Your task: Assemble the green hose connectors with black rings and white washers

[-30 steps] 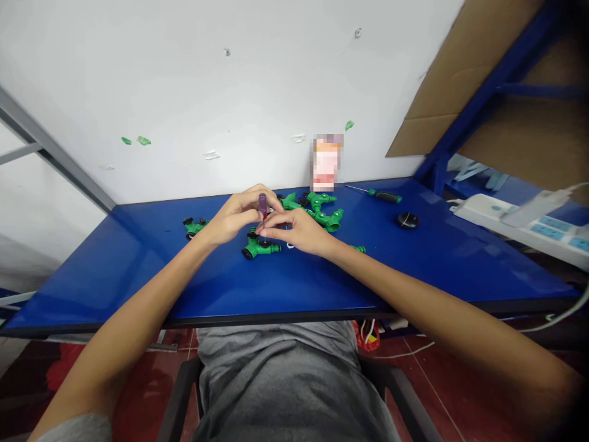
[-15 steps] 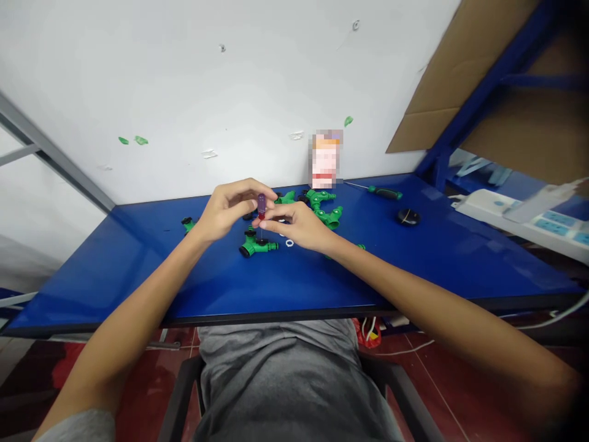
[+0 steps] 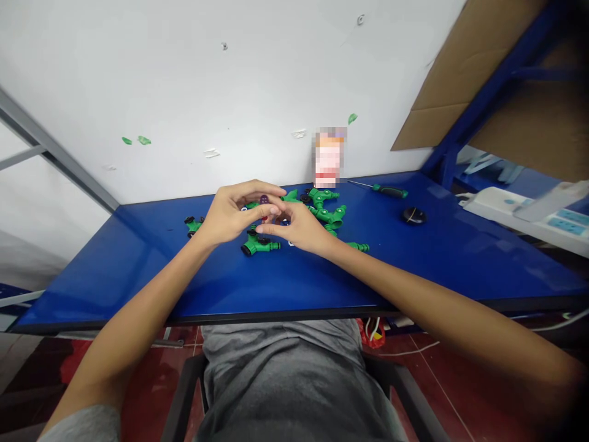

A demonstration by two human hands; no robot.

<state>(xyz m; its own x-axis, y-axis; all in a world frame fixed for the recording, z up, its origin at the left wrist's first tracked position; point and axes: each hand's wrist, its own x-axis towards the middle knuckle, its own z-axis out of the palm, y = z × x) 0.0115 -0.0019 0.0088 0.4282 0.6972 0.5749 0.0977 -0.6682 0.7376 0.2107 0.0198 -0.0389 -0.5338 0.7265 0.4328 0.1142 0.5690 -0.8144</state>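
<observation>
1. Purple plastic, the handle of a screwdriver (image 3: 264, 200) stands close to upright between the two hands, and I judge it is held so to line its thin shaft up with the green fitting (image 3: 262, 246) below.

2. On my feed, the left hand (image 3: 225, 215) is partly closed, fingers arched around the handle and thumb across its front; that looks to me like a light grip for turning or steadying the tool.

3. Lower down, the right hand (image 3: 306, 232) is curled, its thumb extended beside the shaft. It probably guides the tool, but I can't tell whether the hidden fingertips actually pinch it.

4. I see the fitting lying on the blue table (image 3: 184, 276), its wide black-rimmed end toward the person's left. Its black part sits under the shaft; whether the tip touches it, I can't tell.

5. Behind the right hand, more green fittings (image 3: 329, 215) lie clustered, perhaps for easy reach, and another green piece (image 3: 194, 226) sits apart on the left.

6. Off to the right I have a green-and-black screwdriver (image 3: 390, 191) near the wall (image 3: 175, 80) and a round black object (image 3: 414, 215), both well away from the hands, which seems to leave them elbow room.
</observation>
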